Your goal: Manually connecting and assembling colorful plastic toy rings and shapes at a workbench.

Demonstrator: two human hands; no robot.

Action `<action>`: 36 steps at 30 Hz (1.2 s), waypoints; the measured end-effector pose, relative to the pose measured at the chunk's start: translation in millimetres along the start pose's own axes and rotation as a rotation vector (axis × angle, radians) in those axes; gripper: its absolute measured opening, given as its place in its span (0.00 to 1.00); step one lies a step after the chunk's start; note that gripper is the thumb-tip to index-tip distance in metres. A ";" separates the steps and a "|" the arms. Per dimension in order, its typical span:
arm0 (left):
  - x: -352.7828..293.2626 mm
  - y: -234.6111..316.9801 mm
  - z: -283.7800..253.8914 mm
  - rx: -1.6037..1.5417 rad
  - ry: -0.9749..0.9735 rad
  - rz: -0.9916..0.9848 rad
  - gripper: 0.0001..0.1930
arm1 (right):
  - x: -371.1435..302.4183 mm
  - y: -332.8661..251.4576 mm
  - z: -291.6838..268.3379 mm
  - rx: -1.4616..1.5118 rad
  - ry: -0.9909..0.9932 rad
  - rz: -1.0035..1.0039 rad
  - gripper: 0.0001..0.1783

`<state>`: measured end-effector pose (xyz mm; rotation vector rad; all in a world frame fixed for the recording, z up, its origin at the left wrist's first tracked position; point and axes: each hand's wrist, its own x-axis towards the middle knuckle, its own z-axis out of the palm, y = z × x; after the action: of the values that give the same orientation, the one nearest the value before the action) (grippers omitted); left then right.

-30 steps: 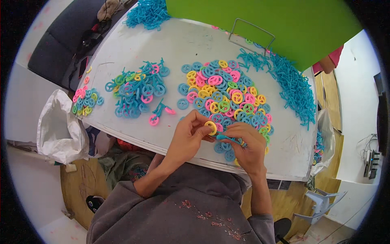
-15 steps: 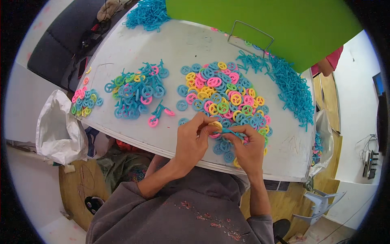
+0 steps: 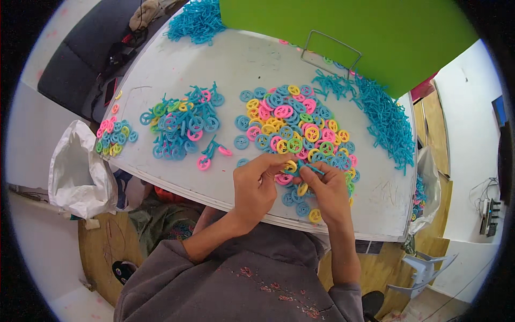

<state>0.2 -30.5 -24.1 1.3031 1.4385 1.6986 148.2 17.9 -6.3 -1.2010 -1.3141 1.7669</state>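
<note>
In front of me, just over the table's near edge, my two hands meet at one small assembly. My left hand (image 3: 255, 185) pinches a yellow plastic wheel (image 3: 291, 167) between thumb and fingers. A blue forked plastic stick (image 3: 317, 170) is gripped in my right hand (image 3: 328, 192), and its end meets the yellow wheel. Whether the two are locked together is hidden by the fingers. A second yellow wheel (image 3: 302, 189) shows under my right fingers; I cannot tell if it is on the stick. Beyond the hands spreads a pile of blue, pink, yellow and green wheels (image 3: 289, 126).
Left of the wheels lies a heap of sticks with wheels on them (image 3: 185, 126). Loose blue sticks (image 3: 383, 123) lie at the right, more (image 3: 196, 21) at the far left. A green board (image 3: 343, 37) stands at the back. White sacks (image 3: 80, 172) hang beside the table.
The yellow wheel has tilted in my left fingers. My right hand has turned and moved slightly right and down, uncovering the second yellow wheel. The other person's arm beside the green board has mostly withdrawn.
</note>
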 end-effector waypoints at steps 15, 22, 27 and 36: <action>3.9 9.9 0.1 0.192 -0.024 0.008 0.09 | -1.6 -2.1 15.0 -0.023 0.135 -0.028 0.12; 4.9 -3.7 -1.2 0.231 0.035 0.110 0.08 | -6.3 3.8 29.6 -0.159 0.281 -0.124 0.09; 1.4 -4.2 -2.2 0.118 0.013 0.026 0.06 | -3.0 1.4 21.4 0.068 0.127 -0.011 0.08; 3.4 5.3 -3.4 -0.204 -0.061 -0.222 0.05 | -7.3 10.2 28.1 -0.355 0.381 -0.398 0.06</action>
<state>-3.2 -30.3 -17.8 1.0364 1.2849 1.5978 125.7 -2.4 -11.3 -1.2743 -1.5365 0.9960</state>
